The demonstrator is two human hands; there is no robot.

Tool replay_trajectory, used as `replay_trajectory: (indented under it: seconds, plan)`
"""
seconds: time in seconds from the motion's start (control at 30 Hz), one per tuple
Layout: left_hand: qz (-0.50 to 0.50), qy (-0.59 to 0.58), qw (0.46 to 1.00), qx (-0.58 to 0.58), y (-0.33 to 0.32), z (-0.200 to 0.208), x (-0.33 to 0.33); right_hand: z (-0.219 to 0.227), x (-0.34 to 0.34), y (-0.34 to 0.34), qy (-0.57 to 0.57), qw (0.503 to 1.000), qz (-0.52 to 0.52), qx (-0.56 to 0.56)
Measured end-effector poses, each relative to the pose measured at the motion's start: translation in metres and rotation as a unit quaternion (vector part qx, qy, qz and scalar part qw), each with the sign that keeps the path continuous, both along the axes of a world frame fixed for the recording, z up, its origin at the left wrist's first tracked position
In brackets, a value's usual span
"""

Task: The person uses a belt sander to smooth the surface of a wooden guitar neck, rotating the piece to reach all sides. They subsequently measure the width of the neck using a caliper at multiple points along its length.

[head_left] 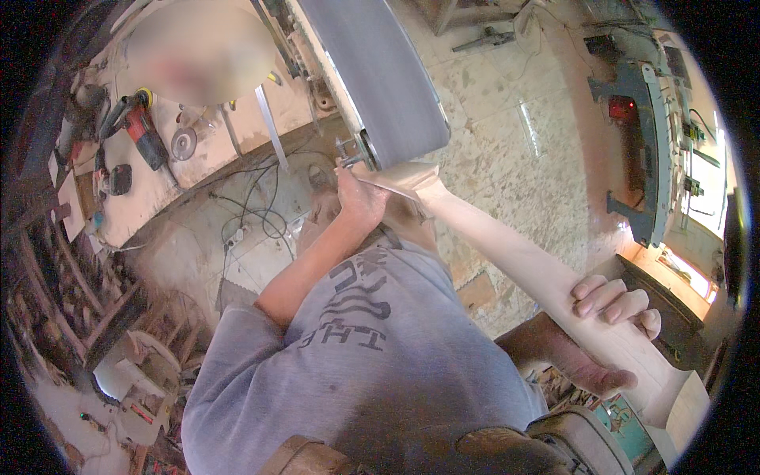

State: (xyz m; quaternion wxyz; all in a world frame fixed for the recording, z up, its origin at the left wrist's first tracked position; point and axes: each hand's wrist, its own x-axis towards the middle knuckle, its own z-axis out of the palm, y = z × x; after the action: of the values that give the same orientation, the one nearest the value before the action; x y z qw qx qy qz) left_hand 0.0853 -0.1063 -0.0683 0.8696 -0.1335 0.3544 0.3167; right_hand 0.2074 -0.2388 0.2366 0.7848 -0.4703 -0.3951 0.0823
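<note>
A long, pale, shaped wooden leg [514, 255] runs slantwise from the belt sander down to the lower right. Its narrow, angled end lies right at the lower roller end of the grey sanding belt [380, 79]; I cannot tell whether they touch. My left hand [362, 198] is closed on that narrow end, with part of its fingers hidden. Farther down, my right hand [611, 302] wraps round the wider part, fingers over the top and thumb along the near side.
On the left, a workbench [214, 138] carries a red and black angle grinder [145, 138], a round disc [184, 144] and a metal strip [271, 127]. Cables [269, 210] trail on the floor below. Wooden pieces [63, 277] pile up at far left. A grey metal frame [653, 158] stands right.
</note>
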Motion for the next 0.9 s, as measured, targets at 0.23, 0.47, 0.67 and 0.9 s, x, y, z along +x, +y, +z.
replay_trajectory:
  seconds: [0.23,0.47,0.67,0.9]
  plan:
    - [0.033,0.020,0.999,0.020,0.012,-0.013,0.018,0.009,-0.013,0.035,-0.078,0.996,0.038,-0.012]
    - [0.077,0.023,0.995,-0.064,0.016,-0.017,0.029,0.015,-0.012,0.059,-0.126,0.987,0.095,-0.043]
    - [0.075,-0.026,0.991,-0.105,0.009,-0.036,0.034,0.036,0.015,0.059,-0.179,0.945,0.254,-0.104]
    - [0.138,0.041,0.982,-0.126,0.019,-0.050,0.010,0.004,-0.007,0.091,-0.139,0.951,0.221,-0.168]
